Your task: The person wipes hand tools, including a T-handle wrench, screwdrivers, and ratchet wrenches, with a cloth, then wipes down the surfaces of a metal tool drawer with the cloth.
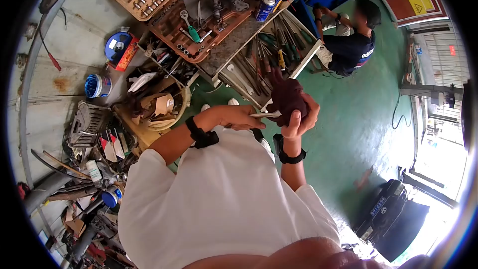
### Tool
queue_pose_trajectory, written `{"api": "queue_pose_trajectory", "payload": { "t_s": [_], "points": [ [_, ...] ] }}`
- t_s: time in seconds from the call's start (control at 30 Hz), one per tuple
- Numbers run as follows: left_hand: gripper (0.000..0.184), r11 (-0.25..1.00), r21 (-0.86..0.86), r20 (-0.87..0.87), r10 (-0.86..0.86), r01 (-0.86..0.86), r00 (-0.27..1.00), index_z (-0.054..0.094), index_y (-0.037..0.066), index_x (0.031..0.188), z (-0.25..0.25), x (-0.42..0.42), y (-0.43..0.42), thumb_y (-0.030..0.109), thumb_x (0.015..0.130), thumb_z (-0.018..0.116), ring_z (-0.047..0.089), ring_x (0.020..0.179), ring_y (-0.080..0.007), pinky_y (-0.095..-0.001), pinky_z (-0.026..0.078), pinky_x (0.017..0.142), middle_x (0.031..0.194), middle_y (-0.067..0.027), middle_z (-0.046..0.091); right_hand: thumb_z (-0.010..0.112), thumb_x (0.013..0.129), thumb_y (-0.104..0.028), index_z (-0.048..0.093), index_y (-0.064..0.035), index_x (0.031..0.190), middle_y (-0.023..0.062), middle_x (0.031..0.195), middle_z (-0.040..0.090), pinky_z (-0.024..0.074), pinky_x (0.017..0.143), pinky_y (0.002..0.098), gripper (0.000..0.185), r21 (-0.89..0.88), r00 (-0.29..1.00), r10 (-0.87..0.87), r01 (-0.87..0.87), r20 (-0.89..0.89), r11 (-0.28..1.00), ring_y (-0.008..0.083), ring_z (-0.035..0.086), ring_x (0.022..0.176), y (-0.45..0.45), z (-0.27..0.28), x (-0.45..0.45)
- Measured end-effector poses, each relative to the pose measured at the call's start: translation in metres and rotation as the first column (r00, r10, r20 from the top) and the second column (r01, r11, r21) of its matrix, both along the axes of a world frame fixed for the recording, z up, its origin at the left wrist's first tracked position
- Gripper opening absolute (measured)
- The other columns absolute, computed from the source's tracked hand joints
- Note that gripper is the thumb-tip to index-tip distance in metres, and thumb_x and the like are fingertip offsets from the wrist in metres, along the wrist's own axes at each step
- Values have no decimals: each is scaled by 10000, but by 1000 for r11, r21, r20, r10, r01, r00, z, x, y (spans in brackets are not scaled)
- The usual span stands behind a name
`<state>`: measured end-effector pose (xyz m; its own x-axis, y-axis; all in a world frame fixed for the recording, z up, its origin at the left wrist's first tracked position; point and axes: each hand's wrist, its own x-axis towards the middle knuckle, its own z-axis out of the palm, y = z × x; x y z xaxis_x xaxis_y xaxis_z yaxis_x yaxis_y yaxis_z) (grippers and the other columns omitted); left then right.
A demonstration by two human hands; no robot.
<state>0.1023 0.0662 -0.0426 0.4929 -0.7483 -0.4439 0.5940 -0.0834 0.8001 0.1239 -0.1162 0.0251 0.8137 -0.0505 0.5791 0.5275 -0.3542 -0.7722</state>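
Note:
My right hand (301, 118) is closed around a bunched dark maroon cloth (287, 97), thumb on top. My left hand (238, 117) is closed on one end of a pale, slim, flat object (268, 114). Its other end runs into the cloth, so its kind is hidden. Both hands are in front of my white shirt, close together at the near edge of an open drawer (303, 67). Inside the drawer lie several screwdrivers and other hand tools, among them a yellow-handled one (282, 60) and a large wrench (240, 78).
Above the drawer, a workbench (219, 61) bears an open socket case (162, 29), a green-handled ratchet (193, 33) and spray cans (265, 8). A person (348, 45) sits low at the right. Boxes, buckets and a basin (185, 104) crowd the left. A black Volkswagen bumper (382, 214) lies lower right.

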Motion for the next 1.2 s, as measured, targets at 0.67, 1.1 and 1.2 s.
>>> {"api": "queue_pose_trajectory", "payload": {
  "t_s": [0.67, 1.1, 1.2],
  "points": [
    [445, 841, -101, 886, 319, -531, 337, 537, 53, 1229, 11, -2, 12, 192, 851, 727, 623, 738, -214, -324, 522, 614, 890, -98, 601, 414, 964, -210, 580, -14, 983, 66, 937, 602, 470, 797, 293, 257, 397, 927, 7, 154, -375, 905, 158, 575, 847, 18, -12, 17],
    [444, 842, -325, 344, 530, -431, 775, 454, 72, 1353, 25, -3, 14, 111, 943, 620, 548, 536, -121, -279, 445, 452, 827, -67, 575, 428, 1030, -306, 522, -22, 1160, 72, 1095, 591, 463, 905, 304, 327, 530, 868, 287, -32, -406, 847, 157, 576, 1009, 30, -17, 27],
    [440, 771, -466, 7, 494, -434, 869, 412, 68, 1373, 19, -3, 19, 105, 968, 580, 520, 507, -103, -254, 417, 406, 795, -67, 572, 490, 1019, -265, 500, -14, 1187, 74, 1108, 581, 447, 900, 284, 302, 326, 916, 182, -59, -359, 944, 134, 549, 1002, 30, -14, 25]
  ]
}}
